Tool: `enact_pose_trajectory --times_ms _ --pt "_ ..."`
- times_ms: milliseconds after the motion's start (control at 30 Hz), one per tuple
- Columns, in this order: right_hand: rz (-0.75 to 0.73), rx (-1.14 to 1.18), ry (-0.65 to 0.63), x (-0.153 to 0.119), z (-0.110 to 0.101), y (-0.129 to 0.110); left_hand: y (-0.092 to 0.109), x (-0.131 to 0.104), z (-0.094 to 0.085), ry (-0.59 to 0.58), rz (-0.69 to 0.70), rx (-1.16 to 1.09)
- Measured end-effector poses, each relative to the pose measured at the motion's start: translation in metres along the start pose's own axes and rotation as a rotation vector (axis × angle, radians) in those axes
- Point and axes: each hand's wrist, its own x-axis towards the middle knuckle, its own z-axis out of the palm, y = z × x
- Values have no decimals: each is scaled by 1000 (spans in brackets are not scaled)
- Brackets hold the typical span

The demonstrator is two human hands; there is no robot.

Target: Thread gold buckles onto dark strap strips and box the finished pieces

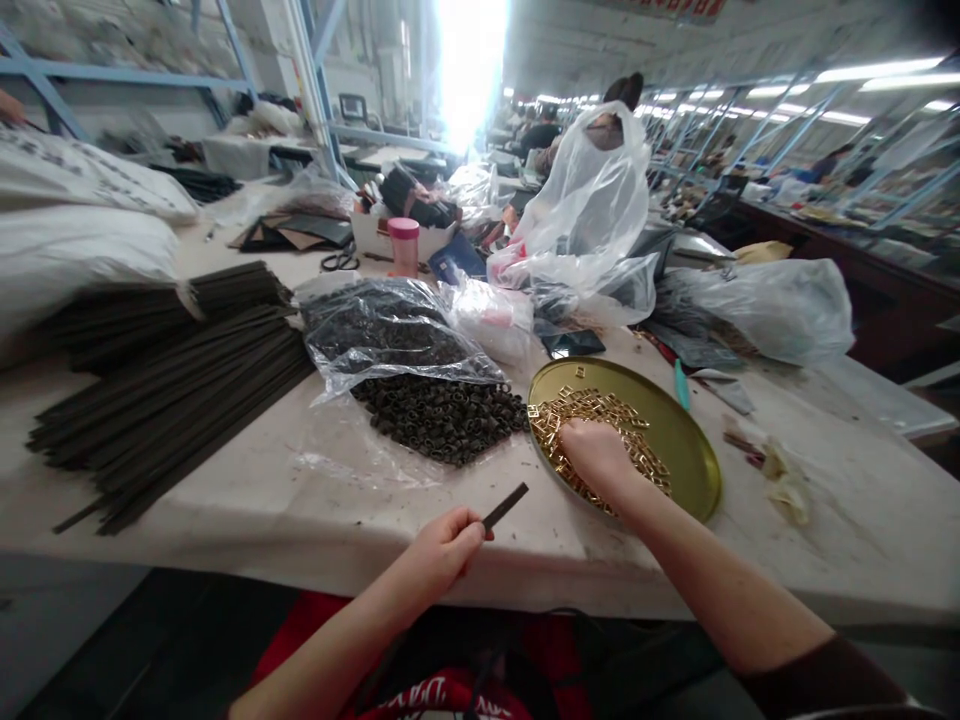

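Observation:
A dark strip (508,506) is pinched between the thumb and fingers of my left hand (448,545), near the front edge of the table. My right hand (598,455) reaches into the gold-coloured metal buckles (634,418) on a round golden tray (686,455); its fingertips are hidden among them, so their hold cannot be made out. Left of the tray, small dark loops (450,415) spill from a clear plastic bag (390,325). Bundles of long dark strips (187,390) lie farther left on the table.
Behind the bag stand a pink-lidded jar (403,245) and black scissors (339,258). A dark phone (572,344) lies behind the tray. To the right are a teal tool (681,384) and a filled plastic bag (772,305). White sacks (82,250) sit at the left.

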Motion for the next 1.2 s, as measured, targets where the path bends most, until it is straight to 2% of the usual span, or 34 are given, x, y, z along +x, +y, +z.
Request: enact_pose_trajectory --times_ms 133,167,233,333,367,500,667,833,933,1100,1200 --pt "9 67 17 -9 -13 11 2 -2 -2 4 -20 -54" --pt "20 138 26 -14 -18 13 4 -2 -2 -4 -7 -69" --pt "53 440 14 -26 -30 12 7 -1 0 -17 24 -96" --pt "106 1060 -102 -48 -45 -6 15 -1 4 -34 101 -133" --pt "114 1202 -150 -56 -48 -16 17 -2 5 -31 137 -135" --pt "92 1515 -321 -82 -50 -58 21 -11 6 -13 260 -82" --pt "91 1670 -459 -96 -37 -96 16 -25 1 -35 236 -45" --pt "198 1839 -505 -99 -27 -111 9 -28 -5 -13 169 -72" --pt "202 1805 -454 -102 -26 -113 7 -26 -7 0 172 -78" --pt "161 1587 -266 -106 -29 -116 6 -23 -9 38 207 15" --pt "163 1553 -244 -106 -29 -117 4 -20 -11 41 227 68"
